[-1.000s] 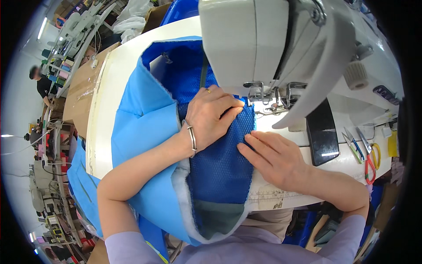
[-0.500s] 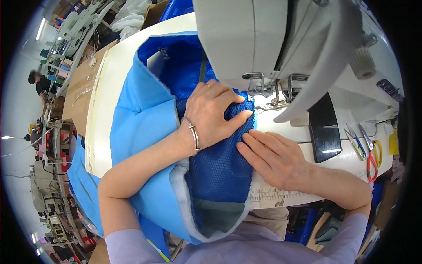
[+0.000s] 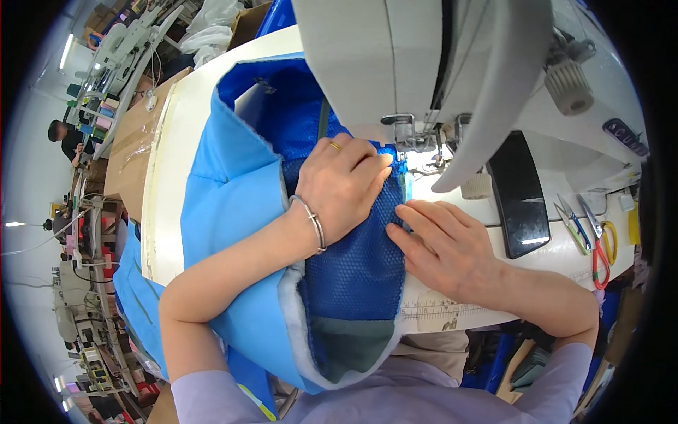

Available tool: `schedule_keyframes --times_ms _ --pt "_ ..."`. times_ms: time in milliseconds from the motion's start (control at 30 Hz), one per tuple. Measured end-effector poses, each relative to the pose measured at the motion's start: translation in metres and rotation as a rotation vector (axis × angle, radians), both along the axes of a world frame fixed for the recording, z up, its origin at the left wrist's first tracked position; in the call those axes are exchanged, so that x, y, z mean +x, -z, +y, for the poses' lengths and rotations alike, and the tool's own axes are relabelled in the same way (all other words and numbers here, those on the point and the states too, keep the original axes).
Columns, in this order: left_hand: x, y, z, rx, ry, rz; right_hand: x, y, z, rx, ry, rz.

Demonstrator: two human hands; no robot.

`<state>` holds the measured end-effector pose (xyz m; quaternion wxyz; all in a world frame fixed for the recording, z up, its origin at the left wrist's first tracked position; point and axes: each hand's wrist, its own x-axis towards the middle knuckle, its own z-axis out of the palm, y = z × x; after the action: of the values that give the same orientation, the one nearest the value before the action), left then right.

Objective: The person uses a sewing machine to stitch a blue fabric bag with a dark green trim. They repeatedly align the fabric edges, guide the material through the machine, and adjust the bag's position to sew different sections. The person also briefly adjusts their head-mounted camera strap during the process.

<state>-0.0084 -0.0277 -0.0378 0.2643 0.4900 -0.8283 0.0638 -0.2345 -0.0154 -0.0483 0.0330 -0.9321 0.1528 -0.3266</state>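
Note:
Blue mesh fabric (image 3: 353, 283) lies on the sewing machine bed, part of a light blue padded piece (image 3: 233, 205) with a white fluffy edge. My left hand (image 3: 339, 180), wearing a ring and bracelet, presses on the mesh just left of the presser foot (image 3: 402, 157). Its thumb and forefinger are drawn together, pinching the mesh near the edge. Lower along that edge rests my right hand (image 3: 452, 247), fingers stretched out and touching the fabric's right border. The sewing machine head (image 3: 381, 63) stands over the far end of the edge and partly hides the stitching spot.
A black phone-like slab (image 3: 519, 198) lies right of the machine. Beside it are thread snips (image 3: 575, 225) and red-and-yellow-handled scissors (image 3: 599, 240). A ruler strip (image 3: 452, 311) runs along the table's front edge. Cardboard (image 3: 131, 162) stands at left; a person (image 3: 67, 141) is far off.
My left thumb has drawn in against the forefinger from a spread pose. The mesh edge has shifted slightly at the presser foot. My right hand remains nearly in place.

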Motion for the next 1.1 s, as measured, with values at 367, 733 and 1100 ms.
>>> schedule_keyframes --times_ms 367,733,1100 --pt "0.005 -0.001 0.001 -0.020 0.102 0.022 0.000 -0.001 0.000 0.026 -0.009 0.006" --pt "0.010 -0.009 0.002 -0.052 0.191 -0.118 -0.002 -0.001 -0.001 0.005 -0.031 0.021" --pt "0.007 -0.011 -0.001 0.044 0.113 -0.122 -0.002 -0.004 -0.003 -0.048 0.030 0.080"
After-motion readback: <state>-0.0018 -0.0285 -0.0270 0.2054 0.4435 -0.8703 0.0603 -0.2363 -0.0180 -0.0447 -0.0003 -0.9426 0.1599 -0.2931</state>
